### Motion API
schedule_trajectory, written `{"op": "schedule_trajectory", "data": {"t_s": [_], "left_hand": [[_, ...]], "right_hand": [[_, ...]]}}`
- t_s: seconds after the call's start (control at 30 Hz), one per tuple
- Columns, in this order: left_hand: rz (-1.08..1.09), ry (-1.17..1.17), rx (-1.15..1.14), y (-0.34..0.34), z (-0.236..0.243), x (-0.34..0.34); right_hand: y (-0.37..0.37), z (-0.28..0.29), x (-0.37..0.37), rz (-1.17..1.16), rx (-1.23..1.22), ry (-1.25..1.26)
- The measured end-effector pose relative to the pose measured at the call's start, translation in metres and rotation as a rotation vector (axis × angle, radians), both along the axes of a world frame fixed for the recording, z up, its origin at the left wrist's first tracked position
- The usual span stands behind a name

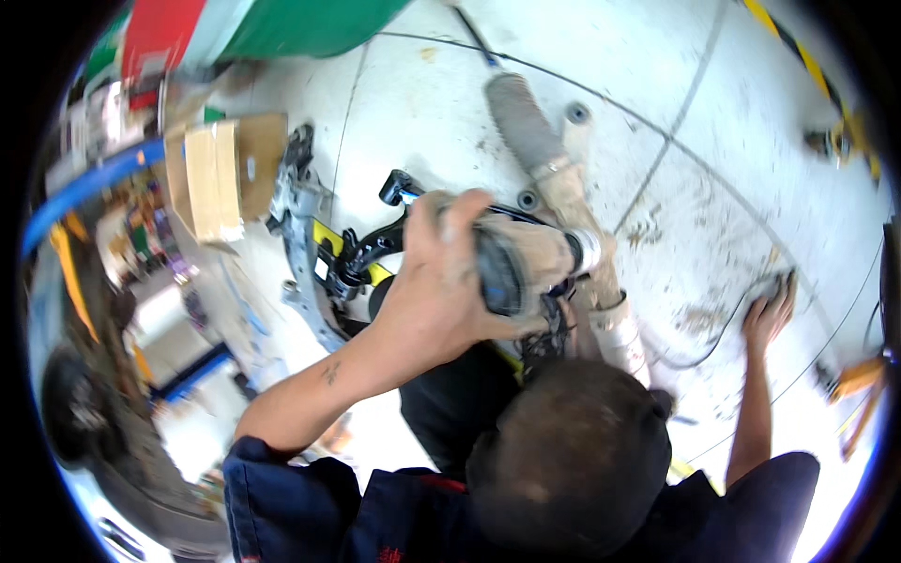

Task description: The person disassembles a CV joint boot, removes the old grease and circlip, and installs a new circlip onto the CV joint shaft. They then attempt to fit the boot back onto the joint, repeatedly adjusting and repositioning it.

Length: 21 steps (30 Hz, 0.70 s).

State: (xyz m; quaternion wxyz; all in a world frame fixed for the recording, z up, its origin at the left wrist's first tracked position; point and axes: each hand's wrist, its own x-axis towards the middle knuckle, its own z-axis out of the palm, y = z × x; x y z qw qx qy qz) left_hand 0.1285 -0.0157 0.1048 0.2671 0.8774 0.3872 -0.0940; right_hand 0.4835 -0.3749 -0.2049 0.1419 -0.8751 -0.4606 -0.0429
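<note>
My left hand (441,281) wraps round a worn tan cylindrical part (540,263) with a dark, blurred end, held above black metal arms (375,249). A grey bracket assembly (296,253) lies to their left. A long tan shaft with a grey sleeve (516,113) lies beyond on the tiled floor, near small round bushings (527,199). Out to the right, my right hand (768,310) is closed over something small and dark on the floor, where a thin cable (709,352) runs; it is too blurred to name.
An open cardboard box (211,178) stands upper left beside a blue rail (89,188) and cluttered equipment. A tire (70,403) is at far left, a red and green panel (291,23) at top, yellow-black floor tape (779,33) at right. A head (563,460) fills the bottom centre.
</note>
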Motion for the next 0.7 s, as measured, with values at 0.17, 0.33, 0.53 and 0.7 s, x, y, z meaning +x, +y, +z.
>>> {"op": "schedule_trajectory", "data": {"t_s": [0.17,0.33,0.53,0.7], "left_hand": [[-0.013,-0.403,-0.360,0.040,-0.014,-0.053],[0.337,-0.719,-0.737,0.049,-0.078,-0.068],[0.482,-0.859,-0.492,0.026,-0.085,-0.044],[0.366,-0.741,-0.124,0.024,-0.074,-0.035]], "right_hand": [[-0.002,-0.002,-0.005,-0.092,-0.069,0.064],[0.068,0.040,-0.010,-0.359,-0.304,0.182],[0.252,0.230,-0.099,0.309,0.061,0.691],[0.330,0.309,-0.208,0.501,-0.181,0.829]]}}
